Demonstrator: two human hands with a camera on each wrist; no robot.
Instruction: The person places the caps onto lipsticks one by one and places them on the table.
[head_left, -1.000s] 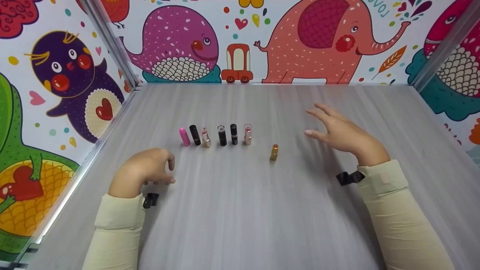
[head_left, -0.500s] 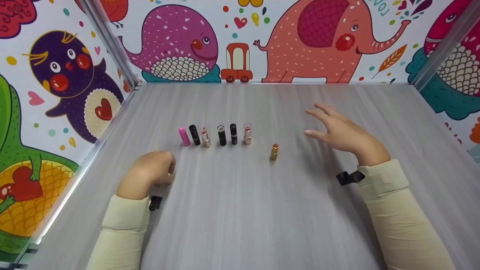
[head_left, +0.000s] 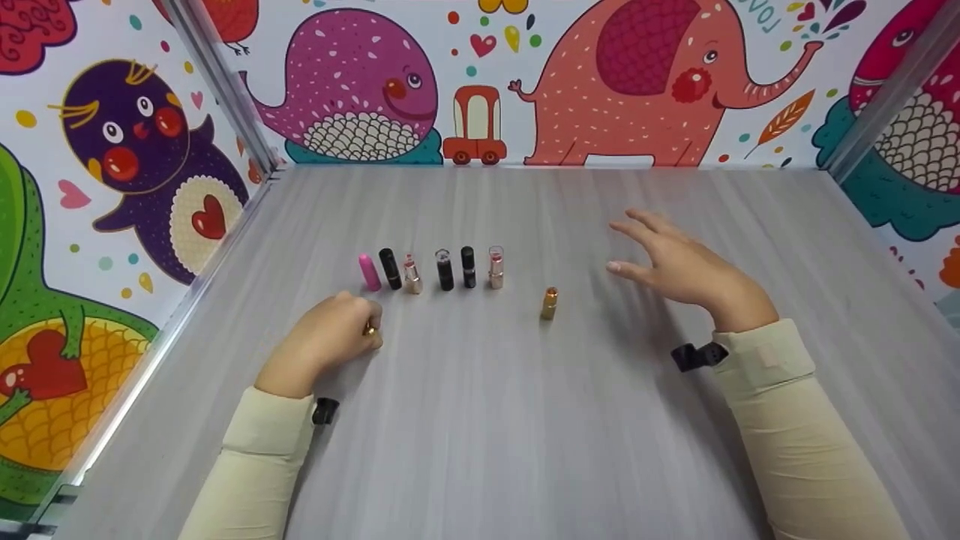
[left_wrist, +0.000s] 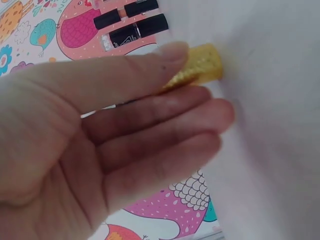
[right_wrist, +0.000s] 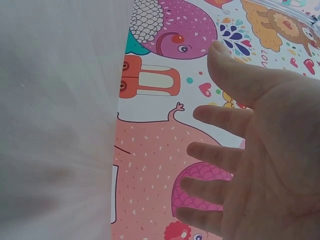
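My left hand (head_left: 330, 337) pinches a gold lipstick (left_wrist: 205, 64) between thumb and fingers, low over the table and just in front of the row's left end. Most of this lipstick is hidden by the hand in the head view. A second gold lipstick (head_left: 550, 304) stands upright by itself to the right of the row. Over the right side of the table, my right hand (head_left: 686, 268) hovers with its fingers spread and nothing in them. In the right wrist view its palm (right_wrist: 280, 150) is bare.
Several lipsticks stand in a row: a pink one (head_left: 369, 272), black ones such as this slim black tube (head_left: 469, 267), and rose-gold ones with clear caps, like the rightmost lipstick (head_left: 496, 270). Cartoon-printed walls (head_left: 487, 75) bound the grey table (head_left: 480, 420) at back and sides.
My left hand has moved right and slightly away from me, its fingers closing, and a gold lipstick now shows in its grip. The right hand and the standing lipsticks have stayed put.
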